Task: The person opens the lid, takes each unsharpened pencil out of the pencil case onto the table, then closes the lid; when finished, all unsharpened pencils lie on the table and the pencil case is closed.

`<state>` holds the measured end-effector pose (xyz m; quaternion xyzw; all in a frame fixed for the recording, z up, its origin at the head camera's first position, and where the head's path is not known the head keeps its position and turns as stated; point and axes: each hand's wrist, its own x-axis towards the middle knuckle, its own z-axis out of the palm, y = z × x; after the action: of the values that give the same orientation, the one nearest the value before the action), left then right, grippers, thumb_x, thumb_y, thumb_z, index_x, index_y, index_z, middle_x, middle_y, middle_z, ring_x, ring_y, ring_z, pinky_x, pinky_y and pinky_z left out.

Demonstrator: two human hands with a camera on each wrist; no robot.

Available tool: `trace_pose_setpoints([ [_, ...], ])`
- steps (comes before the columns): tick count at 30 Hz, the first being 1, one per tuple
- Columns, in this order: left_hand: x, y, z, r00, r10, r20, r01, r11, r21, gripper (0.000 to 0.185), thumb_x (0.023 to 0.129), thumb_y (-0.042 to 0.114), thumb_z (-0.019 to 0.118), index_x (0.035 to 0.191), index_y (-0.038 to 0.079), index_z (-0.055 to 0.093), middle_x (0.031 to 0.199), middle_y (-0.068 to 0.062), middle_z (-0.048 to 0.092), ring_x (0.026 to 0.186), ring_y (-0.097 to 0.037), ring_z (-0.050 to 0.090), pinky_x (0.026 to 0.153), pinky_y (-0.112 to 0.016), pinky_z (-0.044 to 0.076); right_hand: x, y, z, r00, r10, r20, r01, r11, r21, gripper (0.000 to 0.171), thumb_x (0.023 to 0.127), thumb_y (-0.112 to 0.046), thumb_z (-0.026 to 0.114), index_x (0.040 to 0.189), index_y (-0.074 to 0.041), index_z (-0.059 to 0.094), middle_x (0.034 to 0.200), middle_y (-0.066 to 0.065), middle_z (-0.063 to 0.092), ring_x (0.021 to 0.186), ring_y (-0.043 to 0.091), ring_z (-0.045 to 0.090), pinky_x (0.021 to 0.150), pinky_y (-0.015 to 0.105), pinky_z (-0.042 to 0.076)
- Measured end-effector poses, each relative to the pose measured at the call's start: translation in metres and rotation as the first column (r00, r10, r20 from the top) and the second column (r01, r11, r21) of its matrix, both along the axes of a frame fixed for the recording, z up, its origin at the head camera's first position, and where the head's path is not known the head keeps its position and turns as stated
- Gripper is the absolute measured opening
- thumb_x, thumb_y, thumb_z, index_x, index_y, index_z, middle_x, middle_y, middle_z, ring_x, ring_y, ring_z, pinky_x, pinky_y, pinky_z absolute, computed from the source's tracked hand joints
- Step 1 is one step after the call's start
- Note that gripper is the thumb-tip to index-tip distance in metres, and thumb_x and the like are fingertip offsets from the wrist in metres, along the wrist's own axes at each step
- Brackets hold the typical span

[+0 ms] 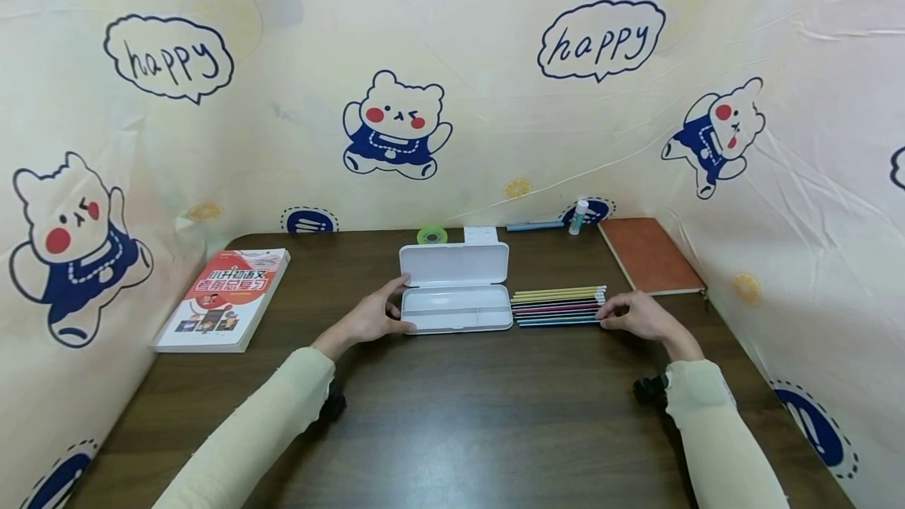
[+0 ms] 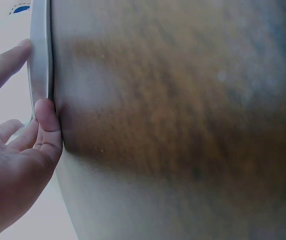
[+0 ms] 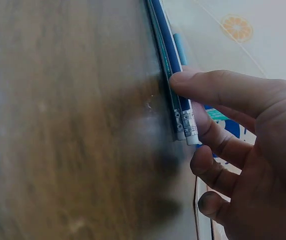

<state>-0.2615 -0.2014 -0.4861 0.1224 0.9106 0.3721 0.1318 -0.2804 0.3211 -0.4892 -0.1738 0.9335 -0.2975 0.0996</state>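
A white pencil case (image 1: 456, 320) stands with its lid raised, its tray divided by low ridges. My left hand (image 1: 371, 314) holds the left end of the case, thumb at the front corner and a finger up by the hinge. In the left wrist view, fingertips (image 2: 46, 114) of the left hand lie along the case's edge. Right beside the case, several pencils (image 1: 555, 308) lie side by side, eraser ends toward the right. At those ends my right hand (image 1: 639, 314) pinches a blue pencil (image 3: 171, 47) between thumb and finger, a green pencil (image 3: 159, 45) close by it.
A red-and-white book (image 1: 222, 301) lies at the left, a brown notebook (image 1: 654, 256) at the right. Along the back edge are a green tape roll (image 1: 432, 235), a white card-like item (image 1: 481, 235), a blue stick-shaped item (image 1: 533, 226) and a glue stick (image 1: 578, 217). A printed cloth hangs around the table.
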Motion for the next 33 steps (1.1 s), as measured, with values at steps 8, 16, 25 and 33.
trace_pose_setpoints([
  [8, -0.001, 0.0, 0.0, 1.0, 0.001, 0.002, -0.001, 1.0, -0.001, 0.103, 0.082, 0.032, 0.083, 0.161, 0.019, 0.017, 0.153, -0.015, 0.045, 0.096, -0.017, 0.059, 0.085, -0.033, 0.046, 0.001, -0.002, 0.0, 1.0, -0.003, 0.004, 0.003, 1.0, -0.003, 0.007, 0.088, -0.014, 0.075, 0.093, -0.017, 0.078, 0.1, 0.003, 0.076, 0.094, 0.019, 0.063, 0.085, 0.039, 0.049],
  [16, -0.002, 0.0, 0.0, 1.0, -0.001, 0.004, 0.001, 1.0, -0.008, 0.104, 0.082, 0.031, 0.083, 0.161, 0.02, 0.017, 0.154, -0.015, 0.044, 0.095, -0.017, 0.059, 0.086, -0.034, 0.047, -0.001, -0.004, 0.005, 1.0, -0.003, 0.005, 0.003, 1.0, -0.003, 0.011, 0.09, -0.018, 0.074, 0.1, -0.018, 0.077, 0.102, 0.002, 0.075, 0.096, 0.017, 0.063, 0.085, 0.036, 0.05],
  [25, -0.003, 0.0, 0.001, 1.0, 0.005, 0.01, -0.004, 1.0, -0.011, 0.104, 0.082, 0.031, 0.083, 0.161, 0.021, 0.016, 0.154, -0.014, 0.044, 0.096, -0.017, 0.059, 0.087, -0.034, 0.047, -0.01, -0.03, 0.02, 0.999, -0.039, 0.009, 0.039, 0.997, -0.062, 0.024, 0.095, -0.024, 0.068, 0.115, -0.011, 0.073, 0.107, 0.006, 0.072, 0.096, 0.021, 0.06, 0.083, 0.033, 0.048],
  [33, -0.001, 0.0, -0.001, 1.0, 0.002, 0.005, -0.002, 1.0, -0.006, 0.103, 0.082, 0.032, 0.083, 0.161, 0.021, 0.017, 0.153, -0.014, 0.045, 0.095, -0.017, 0.059, 0.088, -0.035, 0.047, -0.021, -0.067, 0.031, 0.999, -0.043, 0.002, 0.043, 0.992, -0.118, 0.027, 0.098, -0.025, 0.065, 0.119, -0.011, 0.071, 0.107, 0.005, 0.071, 0.098, 0.022, 0.06, 0.085, 0.037, 0.049],
])
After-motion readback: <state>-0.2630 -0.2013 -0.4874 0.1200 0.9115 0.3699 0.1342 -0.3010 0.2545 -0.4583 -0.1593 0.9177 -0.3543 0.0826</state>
